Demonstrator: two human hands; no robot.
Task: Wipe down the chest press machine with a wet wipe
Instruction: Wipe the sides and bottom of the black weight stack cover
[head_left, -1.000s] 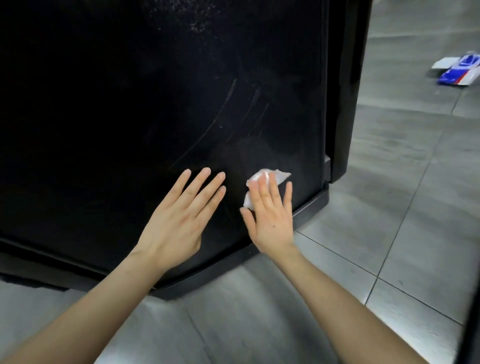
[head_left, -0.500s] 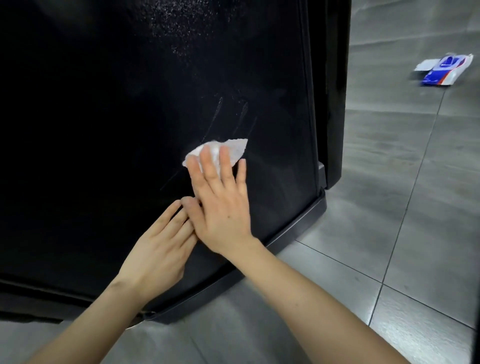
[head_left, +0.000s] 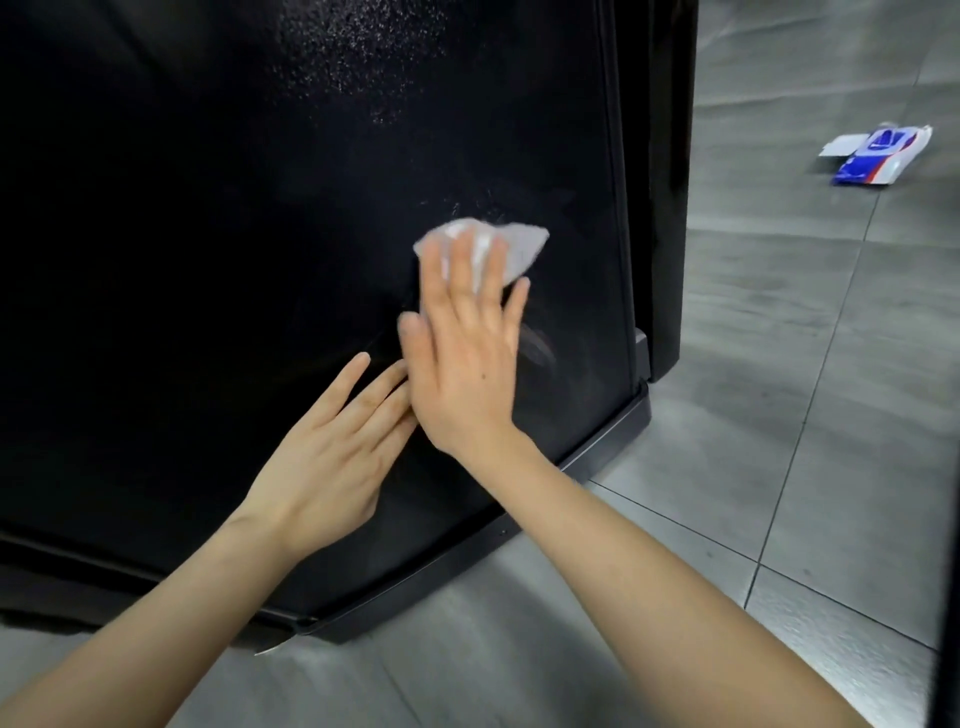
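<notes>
A large glossy black panel of the chest press machine (head_left: 208, 260) fills the left and centre of the head view. My right hand (head_left: 465, 353) presses a crumpled white wet wipe (head_left: 514, 249) flat against the panel with straight fingers; the wipe sticks out above and to the right of my fingertips. My left hand (head_left: 332, 462) rests flat on the panel just below and left of the right hand, fingers straight, its fingertips partly tucked under the right hand. Faint wet smears show on the panel near the wipe, and fine specks higher up.
The panel's dark base rim (head_left: 597, 447) meets a grey tiled floor (head_left: 779, 415). A black upright post (head_left: 660, 182) stands at the panel's right edge. A blue and white wipes packet (head_left: 878, 156) lies on the floor at the far right.
My right hand slid the wipe up and left from the panel's lower right corner, then a little to the right again. My left hand stayed on the panel, now partly under the right.
</notes>
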